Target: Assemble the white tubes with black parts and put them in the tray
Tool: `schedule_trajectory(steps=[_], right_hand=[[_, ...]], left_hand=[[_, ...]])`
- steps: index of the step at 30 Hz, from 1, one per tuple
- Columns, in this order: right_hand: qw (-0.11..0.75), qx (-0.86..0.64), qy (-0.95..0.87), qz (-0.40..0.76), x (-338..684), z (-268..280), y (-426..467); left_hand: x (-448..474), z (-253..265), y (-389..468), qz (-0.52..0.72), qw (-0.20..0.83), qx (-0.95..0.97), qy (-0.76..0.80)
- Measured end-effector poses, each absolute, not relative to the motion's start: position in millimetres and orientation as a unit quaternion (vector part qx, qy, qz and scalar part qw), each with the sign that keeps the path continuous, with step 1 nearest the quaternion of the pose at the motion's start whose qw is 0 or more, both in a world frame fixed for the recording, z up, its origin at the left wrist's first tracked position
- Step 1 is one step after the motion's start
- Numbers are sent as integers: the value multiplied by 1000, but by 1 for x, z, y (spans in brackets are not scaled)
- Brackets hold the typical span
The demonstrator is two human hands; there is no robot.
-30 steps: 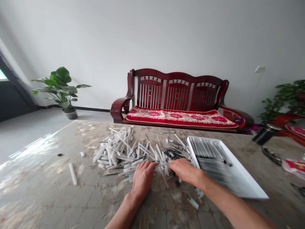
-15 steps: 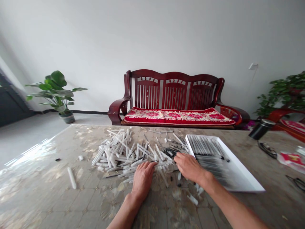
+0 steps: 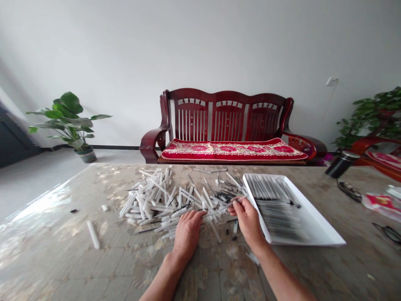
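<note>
My left hand (image 3: 187,230) rests at the front of a pile of white translucent pen barrels (image 3: 156,188). Its fingers are closed at the tips on what looks like one pale pen barrel pointing right; the grip is partly hidden. Between thumb and fingers, my right hand (image 3: 246,215) pinches a thin grey pen refill (image 3: 231,204), slanting down toward the left hand. Dark refills and black pen parts (image 3: 227,195) lie just behind the right hand. Beside it, a white tray (image 3: 319,217) holds rows of pens (image 3: 269,188) with dark ends.
On the patterned tabletop (image 3: 78,271), a loose white barrel (image 3: 93,235) and small black caps (image 3: 234,238) lie apart. To the right are a black cylinder (image 3: 341,165), dark-framed glasses (image 3: 388,232) and a red-and-white packet (image 3: 382,205). A wooden bench (image 3: 225,121) stands behind the table.
My right hand has drawn back from the dark parts and turned, now lifting a thin refill. The left hand stays nearly in place. The view has shifted slightly.
</note>
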State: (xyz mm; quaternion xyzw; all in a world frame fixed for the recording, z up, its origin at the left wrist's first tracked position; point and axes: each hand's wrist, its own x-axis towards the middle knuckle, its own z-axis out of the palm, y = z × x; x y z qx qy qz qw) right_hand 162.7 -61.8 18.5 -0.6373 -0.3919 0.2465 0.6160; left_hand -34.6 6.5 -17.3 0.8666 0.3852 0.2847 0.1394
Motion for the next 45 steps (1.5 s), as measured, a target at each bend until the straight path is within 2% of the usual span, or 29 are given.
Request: schedule_trajectory(steps=[10,22,26,34,38,42,45], right_hand=[[667,-606,-324,289,148,8,-66],[691,-592,-330,252,143,7,-76],[671,-603,-360,239,140,9,-82],[619,-596,-401,319,124,3,-85],[599,-592,-447,301,127,12,-82],[530,-632,-488,286,131,17,-80],[550,-648,-452,271,137,17,-79]], left_hand=[[-35,-20,8,318,162,859,367],[-38,-23,11,355,153,858,339],[-37,-21,8,347,153,863,333],[-32,-20,0,357,174,866,304],[-33,-19,3,357,165,865,311],[-32,-11,-1,330,162,885,284],[-34,-2,-10,372,162,855,322]])
